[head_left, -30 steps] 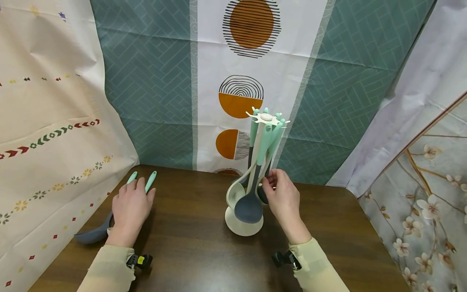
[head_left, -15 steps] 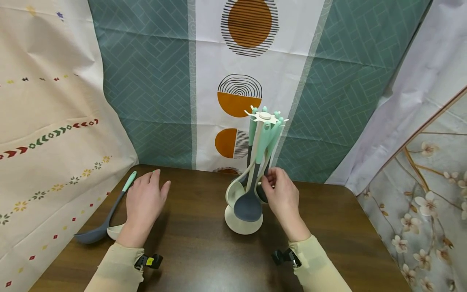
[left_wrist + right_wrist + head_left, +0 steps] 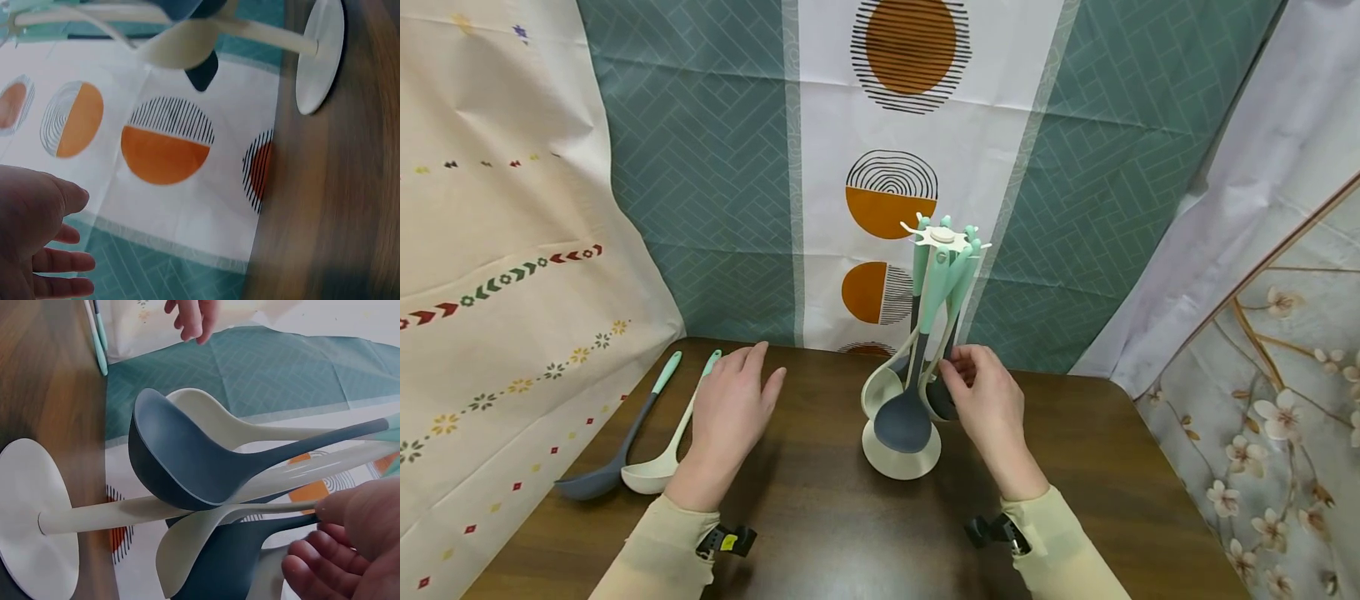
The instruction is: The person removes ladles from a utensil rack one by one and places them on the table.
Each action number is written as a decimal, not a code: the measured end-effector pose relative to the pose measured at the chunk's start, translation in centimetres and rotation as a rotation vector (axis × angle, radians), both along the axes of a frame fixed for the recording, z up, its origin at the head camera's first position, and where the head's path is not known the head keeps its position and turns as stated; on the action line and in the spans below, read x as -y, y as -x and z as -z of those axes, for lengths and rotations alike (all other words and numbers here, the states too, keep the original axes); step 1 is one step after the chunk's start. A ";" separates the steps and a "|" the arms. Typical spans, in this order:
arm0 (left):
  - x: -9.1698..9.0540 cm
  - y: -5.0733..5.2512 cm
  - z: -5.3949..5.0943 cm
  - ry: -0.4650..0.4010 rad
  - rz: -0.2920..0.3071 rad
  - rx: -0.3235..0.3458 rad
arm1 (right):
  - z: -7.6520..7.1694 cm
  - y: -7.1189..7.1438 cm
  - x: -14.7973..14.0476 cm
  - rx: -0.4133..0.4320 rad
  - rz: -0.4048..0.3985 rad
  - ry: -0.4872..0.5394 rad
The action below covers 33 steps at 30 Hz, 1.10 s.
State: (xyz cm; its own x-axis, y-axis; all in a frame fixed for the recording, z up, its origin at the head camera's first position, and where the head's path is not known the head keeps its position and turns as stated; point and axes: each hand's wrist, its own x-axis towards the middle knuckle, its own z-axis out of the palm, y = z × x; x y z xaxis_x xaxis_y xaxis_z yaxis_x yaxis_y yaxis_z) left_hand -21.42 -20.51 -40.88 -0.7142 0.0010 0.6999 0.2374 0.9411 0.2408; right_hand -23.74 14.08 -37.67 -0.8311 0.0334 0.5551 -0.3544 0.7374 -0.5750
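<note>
A white utensil stand (image 3: 901, 458) carries several hanging utensils with mint handles. In front hangs a dark grey-blue ladle (image 3: 903, 422); a cream ladle (image 3: 881, 392) is beside it. On the stand's right side, my right hand (image 3: 992, 408) pinches the stem of another dark ladle (image 3: 225, 556), close to a cream utensil (image 3: 194, 550). My left hand (image 3: 730, 417) is in the air over the table, fingers extended, holding nothing. Left of it lie a dark ladle (image 3: 591, 482) and a cream ladle (image 3: 651, 475), side by side.
The brown wooden table (image 3: 820, 517) has a patterned teal and white cloth (image 3: 715, 208) hanging behind it. A cream cloth (image 3: 512, 275) borders the left side, and a floral cloth (image 3: 1270, 433) the right.
My left hand has lifted off the cream ladle on the table and moved right. The front dark ladle on the stand has shifted slightly left, while my right hand stays at the stand.
</note>
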 end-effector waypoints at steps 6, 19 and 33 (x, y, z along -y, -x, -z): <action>-1.6 0.0 -0.3 -0.010 0.064 -0.002 | -0.1 -0.1 -0.2 -0.044 -0.011 0.026; -5.1 -0.6 -1.6 -0.066 0.178 -0.077 | -0.6 0.4 -0.9 -0.045 -0.001 0.073; -8.7 -1.2 -2.8 -0.151 0.298 -0.126 | -0.8 0.9 -1.0 0.100 -0.058 0.081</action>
State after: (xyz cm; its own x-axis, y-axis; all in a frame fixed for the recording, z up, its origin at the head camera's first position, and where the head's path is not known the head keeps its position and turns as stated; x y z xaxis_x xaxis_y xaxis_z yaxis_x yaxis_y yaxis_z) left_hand -20.18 -11.85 -38.04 -0.6060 0.0864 0.7907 0.5329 0.7821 0.3230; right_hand -24.65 15.04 -36.86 -0.8841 0.0248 0.4667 -0.3330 0.6672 -0.6663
